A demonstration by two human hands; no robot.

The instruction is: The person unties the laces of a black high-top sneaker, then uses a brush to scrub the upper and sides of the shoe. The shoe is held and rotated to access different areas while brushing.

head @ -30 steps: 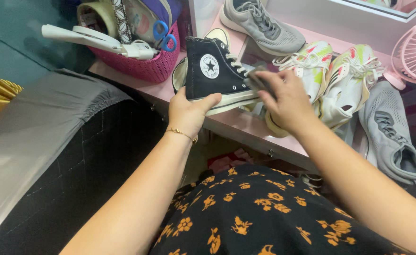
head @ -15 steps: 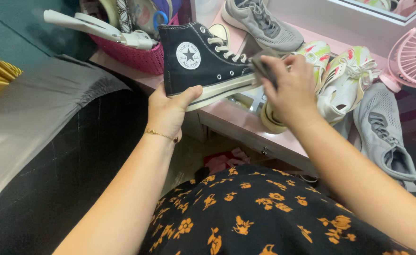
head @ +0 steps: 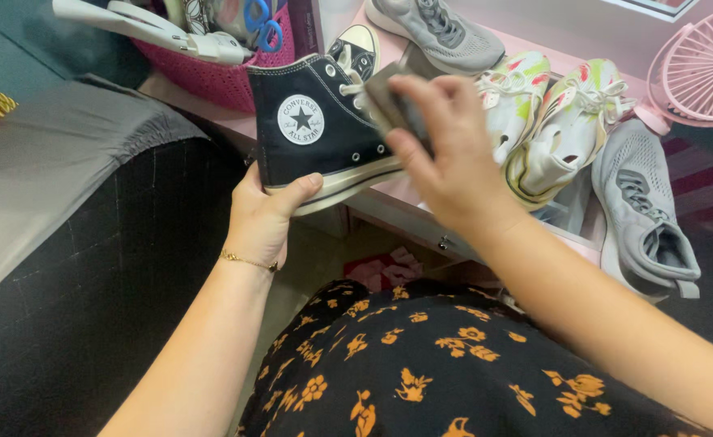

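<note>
While the left hand (head: 263, 222) grips one black sneaker (head: 320, 133), four lie beyond.

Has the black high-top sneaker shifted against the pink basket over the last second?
Yes. The black high-top sneaker in the left hand now sits closer to the pink basket, its heel reaching under the rim; earlier it was further right.

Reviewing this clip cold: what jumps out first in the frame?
A black high-top sneaker with a white sole, held up at centre by the left hand gripping its heel end. The right hand presses a small dark pad against its laces. Behind, on the pink shelf, sit white sneakers with green and pink accents, grey knit shoes and a pink basket at upper left.
</note>
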